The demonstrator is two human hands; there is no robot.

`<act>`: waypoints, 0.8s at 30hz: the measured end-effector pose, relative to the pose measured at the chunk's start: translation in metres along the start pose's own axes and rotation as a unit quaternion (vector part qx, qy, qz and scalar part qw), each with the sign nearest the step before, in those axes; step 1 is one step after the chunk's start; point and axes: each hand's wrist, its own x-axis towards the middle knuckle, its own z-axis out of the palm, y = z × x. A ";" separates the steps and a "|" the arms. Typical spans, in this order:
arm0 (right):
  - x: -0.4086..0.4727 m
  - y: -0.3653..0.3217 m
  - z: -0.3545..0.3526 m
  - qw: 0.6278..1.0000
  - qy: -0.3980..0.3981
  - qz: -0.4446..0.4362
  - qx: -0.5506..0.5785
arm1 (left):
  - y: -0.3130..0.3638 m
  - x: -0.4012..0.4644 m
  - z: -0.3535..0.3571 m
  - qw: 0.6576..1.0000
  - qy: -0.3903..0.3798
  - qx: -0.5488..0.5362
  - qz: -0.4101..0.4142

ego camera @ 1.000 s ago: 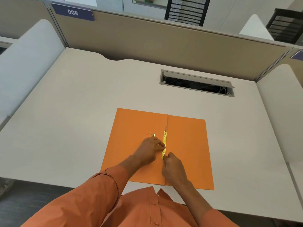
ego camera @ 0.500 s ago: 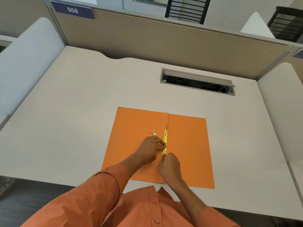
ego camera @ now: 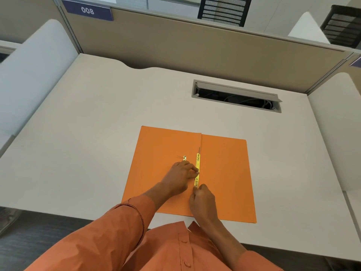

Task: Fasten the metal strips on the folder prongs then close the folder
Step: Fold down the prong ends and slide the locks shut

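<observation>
Near the front edge of the pale surface (ego camera: pixel 82 122), the orange folder (ego camera: pixel 224 173) lies open and flat, its spine pointing toward the cable slot (ego camera: pixel 236 95) by the back edge. A yellow metal strip (ego camera: pixel 197 165) sits along the spine, and the end of a second metal strip (ego camera: pixel 184 158) shows just to its left on the left flap. The left hand (ego camera: pixel 180 177) rests on that flap, fingers curled with their tips pressed against the middle of the yellow strip, much as half a second ago. The right hand (ego camera: pixel 203 202) is closed, its fingertips pinching at the near end of the strip; it has edged slightly toward the strip since a second ago. The folder itself has not shifted.
</observation>
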 end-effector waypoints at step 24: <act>-0.016 0.034 0.000 0.996 0.038 -0.037 0.066 | 0.008 -0.010 0.004 0.999 0.044 0.018 0.025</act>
